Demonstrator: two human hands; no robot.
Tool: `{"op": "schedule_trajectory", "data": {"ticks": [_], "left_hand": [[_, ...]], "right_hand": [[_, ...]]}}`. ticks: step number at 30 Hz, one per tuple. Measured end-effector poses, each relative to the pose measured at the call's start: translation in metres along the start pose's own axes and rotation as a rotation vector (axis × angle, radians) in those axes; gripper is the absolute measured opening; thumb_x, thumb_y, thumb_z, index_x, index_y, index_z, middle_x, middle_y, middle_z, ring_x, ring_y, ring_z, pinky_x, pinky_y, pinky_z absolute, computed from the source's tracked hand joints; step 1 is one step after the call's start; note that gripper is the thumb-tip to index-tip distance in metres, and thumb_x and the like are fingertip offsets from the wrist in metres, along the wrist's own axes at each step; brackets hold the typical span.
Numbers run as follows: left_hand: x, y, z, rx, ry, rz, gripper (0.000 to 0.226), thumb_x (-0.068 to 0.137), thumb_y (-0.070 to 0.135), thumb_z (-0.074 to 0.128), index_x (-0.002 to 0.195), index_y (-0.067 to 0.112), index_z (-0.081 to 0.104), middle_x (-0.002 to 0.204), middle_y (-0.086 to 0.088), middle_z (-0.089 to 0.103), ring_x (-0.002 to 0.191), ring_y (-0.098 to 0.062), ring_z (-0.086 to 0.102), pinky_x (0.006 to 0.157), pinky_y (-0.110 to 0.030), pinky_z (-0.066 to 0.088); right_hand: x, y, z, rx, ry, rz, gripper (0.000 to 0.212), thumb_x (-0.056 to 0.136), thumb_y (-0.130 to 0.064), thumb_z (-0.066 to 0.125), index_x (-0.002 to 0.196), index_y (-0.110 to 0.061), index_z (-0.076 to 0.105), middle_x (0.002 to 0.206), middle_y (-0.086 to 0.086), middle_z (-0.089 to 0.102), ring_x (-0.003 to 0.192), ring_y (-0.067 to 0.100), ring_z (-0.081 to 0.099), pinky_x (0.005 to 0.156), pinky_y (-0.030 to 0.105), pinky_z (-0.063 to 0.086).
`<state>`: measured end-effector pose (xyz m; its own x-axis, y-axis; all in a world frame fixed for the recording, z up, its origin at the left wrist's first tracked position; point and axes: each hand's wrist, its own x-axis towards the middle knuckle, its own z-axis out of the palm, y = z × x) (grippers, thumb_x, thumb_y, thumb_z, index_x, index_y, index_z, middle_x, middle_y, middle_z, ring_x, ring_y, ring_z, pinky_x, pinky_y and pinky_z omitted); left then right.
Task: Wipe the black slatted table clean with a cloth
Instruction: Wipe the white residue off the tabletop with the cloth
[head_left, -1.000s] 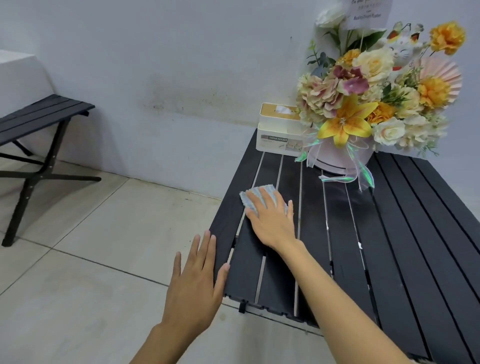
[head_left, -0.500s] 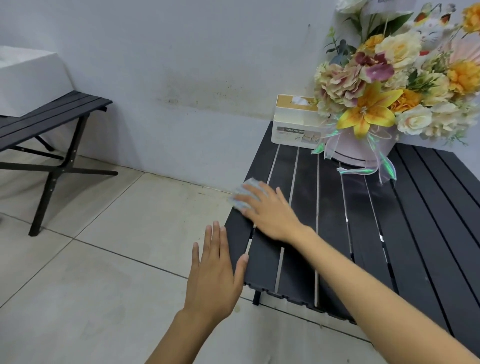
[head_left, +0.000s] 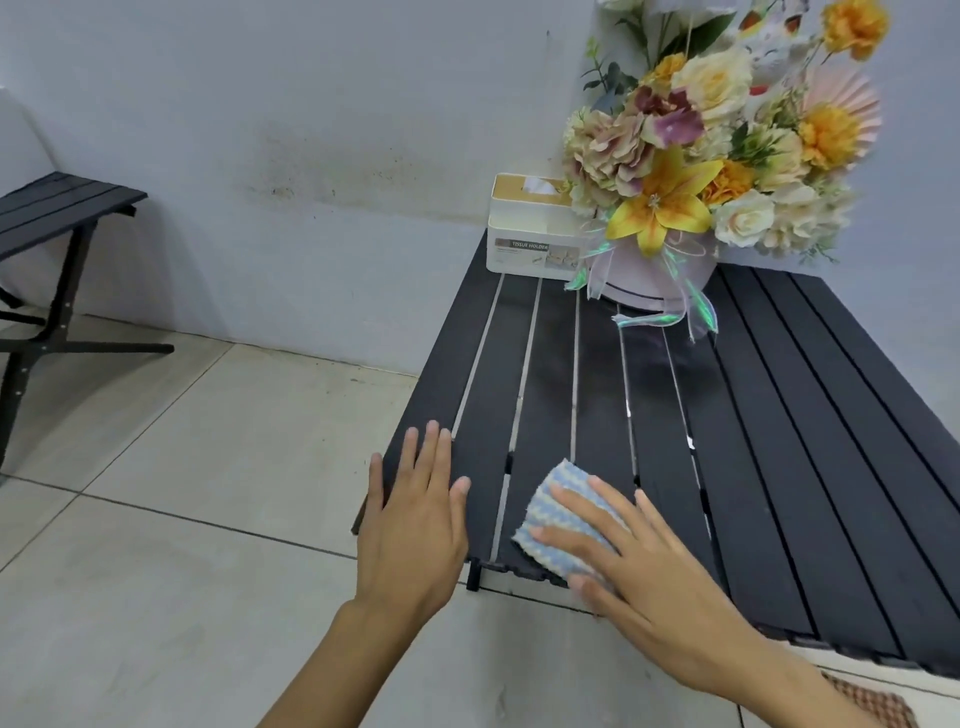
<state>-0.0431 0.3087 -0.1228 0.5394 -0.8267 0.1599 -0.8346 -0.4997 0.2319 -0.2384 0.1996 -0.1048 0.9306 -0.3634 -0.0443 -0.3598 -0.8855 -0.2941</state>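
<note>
At the table's near edge: my right fingers (head_left: 613, 501) lay straight and spread apart on the cloth (head_left: 561, 475), pressing it flat to the slats and curled round nothing.
Right hand (head_left: 660, 582): palm down, with its heel out past the table's near edge and the forearm running off to the lower right.
Cloth: blue and white in wavy stripes, folded small, lying across two slats toward the table's left side, close to the near edge.
Left fingers (head_left: 434, 462): straight and held together, thumb out to the side, over the table's outermost left slat; I could not tell whether they touched it.
Left hand (head_left: 415, 530): palm down at the table's near left corner, apart from the cloth, holding nothing.
Table (head_left: 779, 441): black and slatted, with pale gaps showing between its left slats.
Tissue box (head_left: 530, 234): white with a tan lid, on the table's far left corner, by the wall.
Flowers (head_left: 701, 171): yellow, cream and mauve, in a pale pink round box (head_left: 649, 280) tied with ribbon, on the table's far side, just right of the tissue box.
Second black table (head_left: 57, 208): well to the left of the table, standing on the floor tiles.
Mat (head_left: 872, 701): brown checked, on the floor below the table's near edge.
</note>
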Motion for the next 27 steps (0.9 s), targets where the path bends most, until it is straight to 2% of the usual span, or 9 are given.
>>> {"op": "schedule_trajectory", "data": {"ticks": [2, 5, 9, 15, 18, 20, 23, 25, 27], "left_hand": [[0.008, 0.026, -0.001, -0.097, 0.018, 0.042, 0.079, 0.080, 0.046, -0.022, 0.149, 0.017, 0.004, 0.156, 0.006, 0.003, 0.144, -0.012, -0.005, 0.114, -0.033, -0.006], [0.020, 0.064, 0.006, -0.079, -0.022, 0.159, 0.090, 0.072, 0.051, -0.035, 0.149, 0.019, -0.001, 0.157, 0.006, -0.004, 0.142, -0.011, -0.014, 0.113, -0.032, -0.012], [0.035, 0.089, 0.027, -0.075, -0.106, 0.153, 0.056, 0.098, 0.040, 0.000, 0.149, 0.018, -0.002, 0.157, 0.006, -0.007, 0.142, -0.010, -0.014, 0.116, -0.035, -0.009], [0.044, 0.089, 0.038, -0.002, -0.083, 0.158, 0.083, 0.074, 0.047, -0.021, 0.149, 0.020, 0.000, 0.157, 0.007, -0.004, 0.143, -0.010, -0.010, 0.115, -0.036, -0.006], [0.045, 0.089, 0.036, -0.007, -0.084, 0.154, 0.084, 0.073, 0.048, -0.021, 0.149, 0.020, 0.001, 0.157, 0.008, -0.005, 0.143, -0.009, -0.009, 0.115, -0.035, -0.006], [0.044, 0.089, 0.036, -0.001, -0.077, 0.151, 0.083, 0.073, 0.048, -0.021, 0.149, 0.021, -0.001, 0.156, 0.008, -0.006, 0.143, -0.008, -0.010, 0.115, -0.035, -0.006], [0.044, 0.090, 0.036, 0.002, -0.078, 0.151, 0.083, 0.073, 0.048, -0.021, 0.149, 0.022, -0.002, 0.156, 0.009, -0.007, 0.142, -0.008, -0.011, 0.115, -0.034, -0.007], [0.045, 0.090, 0.036, -0.004, -0.080, 0.144, 0.083, 0.073, 0.049, -0.021, 0.149, 0.023, -0.001, 0.156, 0.010, -0.006, 0.143, -0.007, -0.011, 0.115, -0.034, -0.007], [0.044, 0.090, 0.037, 0.006, -0.075, 0.145, 0.082, 0.073, 0.049, -0.021, 0.149, 0.023, -0.001, 0.156, 0.010, -0.006, 0.143, -0.007, -0.010, 0.115, -0.034, -0.007]], "right_hand": [[0.000, 0.032, -0.009, -0.012, 0.044, 0.099, 0.049, 0.086, -0.067, -0.002, 0.132, -0.064, 0.014, 0.147, -0.038, -0.010, 0.138, -0.006, -0.021, 0.116, 0.034, -0.011], [0.028, 0.093, -0.020, -0.038, 0.166, 0.315, 0.046, 0.090, -0.059, 0.007, 0.134, -0.060, 0.018, 0.152, -0.029, 0.004, 0.140, -0.002, -0.009, 0.116, 0.043, -0.001], [0.068, 0.132, -0.034, -0.029, 0.247, 0.558, 0.042, 0.099, -0.036, 0.029, 0.140, -0.043, 0.030, 0.156, -0.012, 0.015, 0.144, 0.017, 0.003, 0.116, 0.052, 0.003], [0.024, 0.089, -0.016, -0.003, 0.273, 0.388, 0.043, 0.097, -0.039, 0.026, 0.138, -0.049, 0.028, 0.154, -0.017, 0.015, 0.144, 0.011, 0.000, 0.116, 0.046, 0.004], [-0.016, 0.060, -0.014, -0.100, 0.298, 0.218, 0.040, 0.093, -0.035, 0.027, 0.128, -0.044, 0.044, 0.140, -0.016, 0.041, 0.132, 0.015, 0.036, 0.108, 0.039, 0.029], [-0.026, 0.055, -0.018, -0.082, 0.429, 0.136, 0.034, 0.088, -0.021, 0.038, 0.111, -0.035, 0.059, 0.116, -0.014, 0.061, 0.105, 0.015, 0.058, 0.095, 0.029, 0.037], [-0.017, 0.053, -0.045, 0.441, 0.595, 0.350, 0.030, 0.089, -0.006, 0.048, 0.102, -0.026, 0.066, 0.093, -0.013, 0.067, 0.083, 0.009, 0.060, 0.077, 0.022, 0.043], [-0.015, 0.060, -0.071, 1.111, 0.516, 0.570, 0.021, 0.092, -0.007, 0.049, 0.100, -0.019, 0.065, 0.091, -0.003, 0.069, 0.077, 0.010, 0.065, 0.069, 0.024, 0.051], [-0.015, 0.075, -0.085, 1.463, 0.435, 0.660, 0.017, 0.094, -0.007, 0.048, 0.102, -0.014, 0.061, 0.094, 0.003, 0.070, 0.076, 0.012, 0.068, 0.063, 0.025, 0.055]]}}
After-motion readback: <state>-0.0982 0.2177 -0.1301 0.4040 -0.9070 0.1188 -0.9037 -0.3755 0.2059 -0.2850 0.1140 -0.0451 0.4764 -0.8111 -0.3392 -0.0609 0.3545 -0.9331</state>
